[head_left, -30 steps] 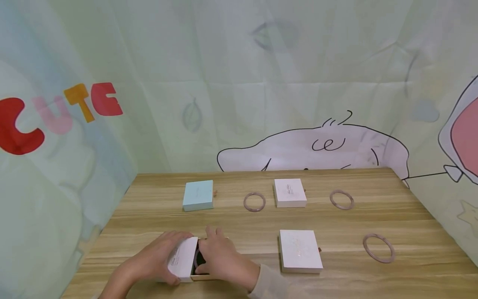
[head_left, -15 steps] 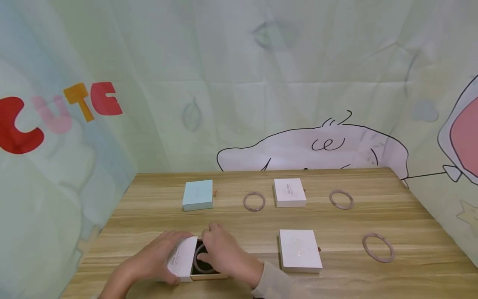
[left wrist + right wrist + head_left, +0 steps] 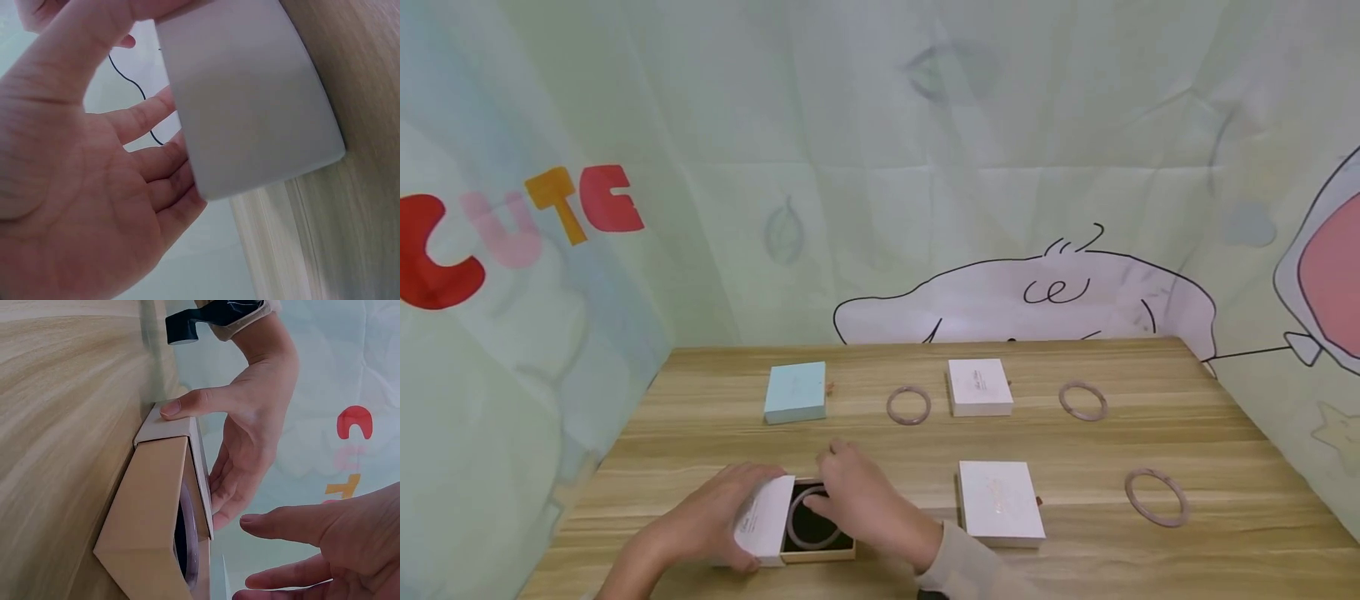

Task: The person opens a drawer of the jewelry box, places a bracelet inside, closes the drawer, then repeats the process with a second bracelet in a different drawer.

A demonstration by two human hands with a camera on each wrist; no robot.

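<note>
My left hand [image 3: 711, 517] grips a white sliding box sleeve [image 3: 767, 523] at the front left, thumb on the near side and fingers on the far side. Out of the sleeve's right end stands a tan-edged drawer [image 3: 820, 557] with a dark lining. Inside it lies a mauve bangle [image 3: 791, 523], its upper right part hidden behind my right hand [image 3: 868, 504]. That hand hovers over the drawer's right side, and the right wrist view shows its fingers [image 3: 287, 575] extended and apart from the box. The left wrist view has the sleeve's plain end towards the palm.
A light blue box [image 3: 796, 392] and a white box [image 3: 980, 387] stand at the back, each with a bangle [image 3: 889, 408] to its right. Nearer the front are another white box [image 3: 1000, 500] and a bangle [image 3: 1183, 504]. A printed curtain [image 3: 880, 208] hangs behind the wooden table [image 3: 910, 458].
My right hand has drawn back a little to the right from the drawer, uncovering more of the bangle and the drawer's front right corner. The left hand keeps its grip on the sleeve.
</note>
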